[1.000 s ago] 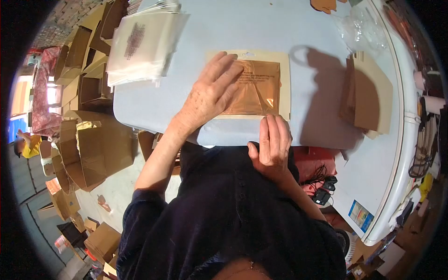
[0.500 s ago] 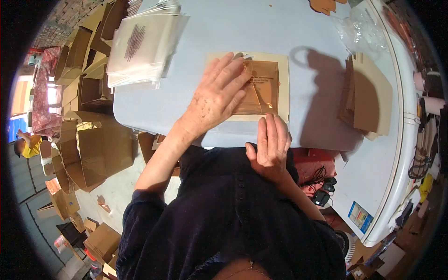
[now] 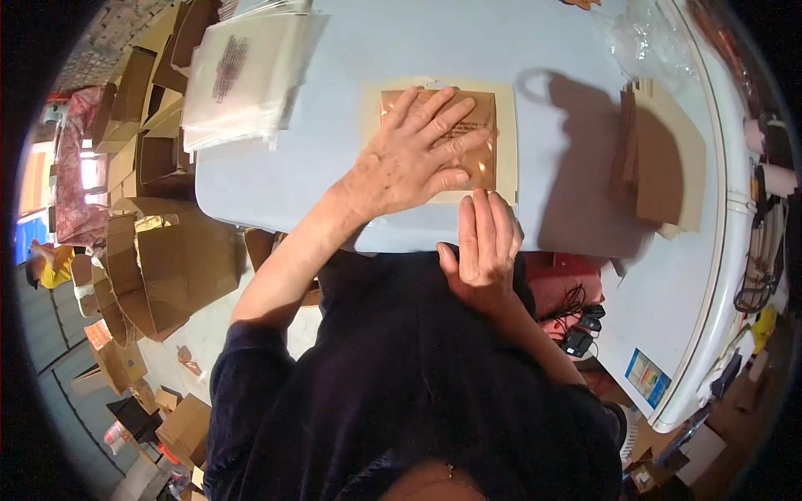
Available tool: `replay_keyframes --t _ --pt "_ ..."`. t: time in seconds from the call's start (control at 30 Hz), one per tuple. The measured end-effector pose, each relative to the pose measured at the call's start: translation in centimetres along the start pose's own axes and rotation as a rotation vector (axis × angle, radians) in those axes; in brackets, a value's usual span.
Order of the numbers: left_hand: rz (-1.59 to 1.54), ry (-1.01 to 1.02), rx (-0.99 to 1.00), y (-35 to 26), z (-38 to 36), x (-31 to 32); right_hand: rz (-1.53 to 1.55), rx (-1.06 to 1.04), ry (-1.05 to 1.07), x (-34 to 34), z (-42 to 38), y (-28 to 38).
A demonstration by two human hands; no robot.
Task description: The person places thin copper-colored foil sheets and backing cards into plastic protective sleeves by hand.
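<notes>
A brown packet in clear film (image 3: 483, 171) lies on a cream card (image 3: 508, 138) near the front edge of the pale table. My left hand (image 3: 409, 159) rests flat on the packet with its fingers spread, covering its left and middle parts. Some small dark print shows between the fingers. My right hand (image 3: 486, 242) is at the lower right edge of the card, fingertips touching or very near it. Its fingers are stretched out and its thumb stands apart, with nothing held.
Clear printed bags (image 3: 242, 79) are stacked at the table's back left. Cream and brown cards (image 3: 668, 159) stand in a pile on the right, with crumpled clear plastic (image 3: 652, 50) behind. Cardboard boxes (image 3: 188, 259) fill the left side. A person in yellow (image 3: 58, 265) is far left.
My left hand has spread its fingers and lies flatter across the packet, further right. The film looks smoother. The view has shifted slightly; my right hand has hardly moved.
</notes>
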State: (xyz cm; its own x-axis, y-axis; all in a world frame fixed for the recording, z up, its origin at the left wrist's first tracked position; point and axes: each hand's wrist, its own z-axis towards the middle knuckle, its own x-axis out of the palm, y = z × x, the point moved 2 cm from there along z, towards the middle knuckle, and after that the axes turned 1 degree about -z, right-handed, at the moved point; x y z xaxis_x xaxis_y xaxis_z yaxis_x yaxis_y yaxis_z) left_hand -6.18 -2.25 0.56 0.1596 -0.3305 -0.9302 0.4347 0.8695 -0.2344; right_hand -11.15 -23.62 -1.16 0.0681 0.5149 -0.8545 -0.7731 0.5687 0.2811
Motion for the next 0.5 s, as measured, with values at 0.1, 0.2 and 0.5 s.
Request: replay_keyframes --t 0.1,0.2,0.5 --pt "0.040 0.024 0.001 0.0 0.0 0.1 0.017 -0.045 0.006 -0.4 0.1 -0.2" --pt "0.062 0.048 -0.003 0.0 0.0 0.1 0.039 -0.135 -0.012 -1.3 -0.3 -0.8" --pt "0.096 0.027 0.023 1.6 1.4 0.1 -0.123 -0.046 -0.114 -5.3 2.1 -6.3"
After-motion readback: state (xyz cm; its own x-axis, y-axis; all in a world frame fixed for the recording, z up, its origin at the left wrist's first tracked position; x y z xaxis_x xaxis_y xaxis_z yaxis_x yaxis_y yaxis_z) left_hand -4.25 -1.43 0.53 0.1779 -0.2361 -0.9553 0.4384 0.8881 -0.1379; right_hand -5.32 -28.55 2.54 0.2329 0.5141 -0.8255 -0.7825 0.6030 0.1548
